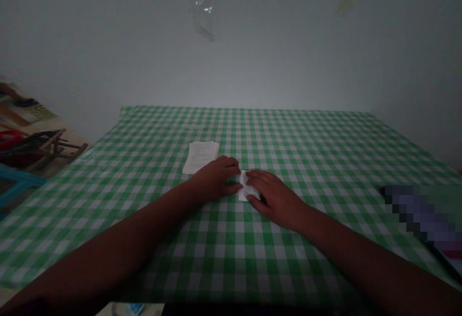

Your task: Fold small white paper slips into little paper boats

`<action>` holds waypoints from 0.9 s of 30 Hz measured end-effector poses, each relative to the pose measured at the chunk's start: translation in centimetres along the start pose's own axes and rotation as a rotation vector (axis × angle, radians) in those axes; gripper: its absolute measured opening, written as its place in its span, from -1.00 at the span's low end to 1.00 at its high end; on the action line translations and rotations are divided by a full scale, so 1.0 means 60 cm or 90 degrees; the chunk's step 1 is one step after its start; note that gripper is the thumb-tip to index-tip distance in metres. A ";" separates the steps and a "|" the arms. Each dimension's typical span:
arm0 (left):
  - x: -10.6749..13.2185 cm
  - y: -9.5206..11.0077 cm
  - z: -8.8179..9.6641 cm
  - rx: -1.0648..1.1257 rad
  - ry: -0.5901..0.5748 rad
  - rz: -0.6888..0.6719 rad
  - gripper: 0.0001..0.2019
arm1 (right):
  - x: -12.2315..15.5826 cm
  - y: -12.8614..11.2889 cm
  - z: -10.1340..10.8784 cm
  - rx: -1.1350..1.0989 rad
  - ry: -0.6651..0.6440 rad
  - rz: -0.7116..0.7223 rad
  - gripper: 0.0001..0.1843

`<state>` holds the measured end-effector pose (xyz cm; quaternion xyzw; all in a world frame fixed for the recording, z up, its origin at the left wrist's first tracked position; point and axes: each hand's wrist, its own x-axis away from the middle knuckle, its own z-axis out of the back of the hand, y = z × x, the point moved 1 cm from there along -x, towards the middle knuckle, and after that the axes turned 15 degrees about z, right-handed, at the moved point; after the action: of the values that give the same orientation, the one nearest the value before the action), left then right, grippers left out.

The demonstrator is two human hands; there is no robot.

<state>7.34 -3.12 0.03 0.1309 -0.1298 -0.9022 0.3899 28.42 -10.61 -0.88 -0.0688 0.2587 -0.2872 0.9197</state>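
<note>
A small folded paper (243, 193) with printed lines lies on the checked tablecloth in front of me. My right hand (276, 195) covers its right part, fingers and thumb resting on it and holding it against the table. At the paper's left edge is my left hand (216, 178), its thumb and bent forefinger apart, with the tips at or close to that edge. Just beyond my left hand sits a stack of printed paper sheets (202, 154), slightly fanned on its right side. The hands hide part of the folded paper and the stack's near right corner.
A green and white checked tablecloth (306, 142) covers the table, which meets a pale wall (238, 65). A dark-edged object, partly pixelated (426, 215), lies at the right. Left of the table are a blue plastic stool (19, 178) and wooden furniture (54, 145).
</note>
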 end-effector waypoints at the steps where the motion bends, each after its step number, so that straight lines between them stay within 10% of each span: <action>1: 0.000 0.000 0.000 -0.001 0.000 -0.001 -0.73 | 0.000 0.000 0.000 -0.002 0.003 0.001 -0.65; 27: 0.001 0.005 0.004 -0.018 0.007 -0.016 -0.72 | 0.005 0.004 -0.001 0.003 0.001 0.052 -0.73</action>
<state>7.40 -3.33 0.35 0.1316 -0.1135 -0.9080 0.3813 28.71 -10.57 -1.10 -0.0561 0.2617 -0.2500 0.9305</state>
